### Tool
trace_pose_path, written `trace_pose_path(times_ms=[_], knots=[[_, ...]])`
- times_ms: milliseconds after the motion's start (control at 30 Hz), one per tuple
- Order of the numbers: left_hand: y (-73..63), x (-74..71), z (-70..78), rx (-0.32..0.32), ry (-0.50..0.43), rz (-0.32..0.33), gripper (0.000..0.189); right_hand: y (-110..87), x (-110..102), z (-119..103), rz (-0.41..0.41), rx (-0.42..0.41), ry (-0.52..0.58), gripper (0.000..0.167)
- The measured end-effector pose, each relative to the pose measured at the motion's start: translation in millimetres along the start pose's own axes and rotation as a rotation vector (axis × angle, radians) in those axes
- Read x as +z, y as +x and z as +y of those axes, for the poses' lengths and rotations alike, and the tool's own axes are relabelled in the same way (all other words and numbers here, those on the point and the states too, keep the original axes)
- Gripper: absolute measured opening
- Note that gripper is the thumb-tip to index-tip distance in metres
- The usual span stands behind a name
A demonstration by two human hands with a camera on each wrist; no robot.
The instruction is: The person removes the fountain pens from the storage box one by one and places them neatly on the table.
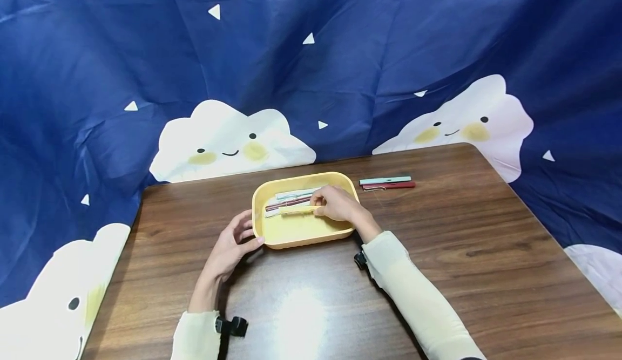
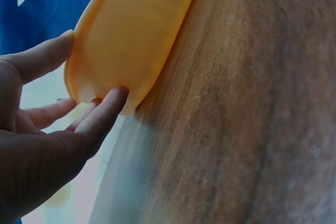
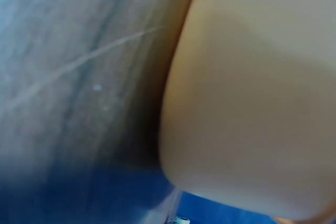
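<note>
A shallow yellow tray [image 1: 290,237] stands on the table, and my left hand [image 1: 232,245] holds its near left corner from outside. In the left wrist view the spread fingers and thumb of the left hand [image 2: 58,114] touch the outer wall and rim of the tray [image 2: 136,30]. My right hand [image 1: 336,204] reaches into the tray over its right side and pinches the right end of a yellow pen [image 1: 295,209]. Behind that pen lie a dark red pen [image 1: 279,204] and a pale teal pen [image 1: 291,195], partly hidden by the right hand.
Right of the tray, a teal pen [image 1: 385,180] and a red pen [image 1: 390,185] lie side by side on the wooden table [image 1: 466,241]. A blue curtain with clouds [image 1: 340,63] hangs behind the table. The tray's wall [image 3: 247,103] fills much of the right wrist view.
</note>
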State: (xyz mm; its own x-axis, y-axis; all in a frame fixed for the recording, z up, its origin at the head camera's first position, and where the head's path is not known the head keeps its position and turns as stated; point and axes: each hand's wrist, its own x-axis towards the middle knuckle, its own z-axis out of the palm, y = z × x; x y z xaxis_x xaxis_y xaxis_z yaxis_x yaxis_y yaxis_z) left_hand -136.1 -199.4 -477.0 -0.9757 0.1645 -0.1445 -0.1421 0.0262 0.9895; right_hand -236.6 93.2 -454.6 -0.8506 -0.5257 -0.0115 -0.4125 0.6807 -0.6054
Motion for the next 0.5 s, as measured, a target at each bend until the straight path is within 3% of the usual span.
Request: trace_pose_path(times_ms=[500], knots=[[-1.4, 0.7, -2.6, 0.005, -0.007, 0.010, 0.077, -15.7, -21.9, -8.9, 0.075, -0.053, 0.035, 0.012]])
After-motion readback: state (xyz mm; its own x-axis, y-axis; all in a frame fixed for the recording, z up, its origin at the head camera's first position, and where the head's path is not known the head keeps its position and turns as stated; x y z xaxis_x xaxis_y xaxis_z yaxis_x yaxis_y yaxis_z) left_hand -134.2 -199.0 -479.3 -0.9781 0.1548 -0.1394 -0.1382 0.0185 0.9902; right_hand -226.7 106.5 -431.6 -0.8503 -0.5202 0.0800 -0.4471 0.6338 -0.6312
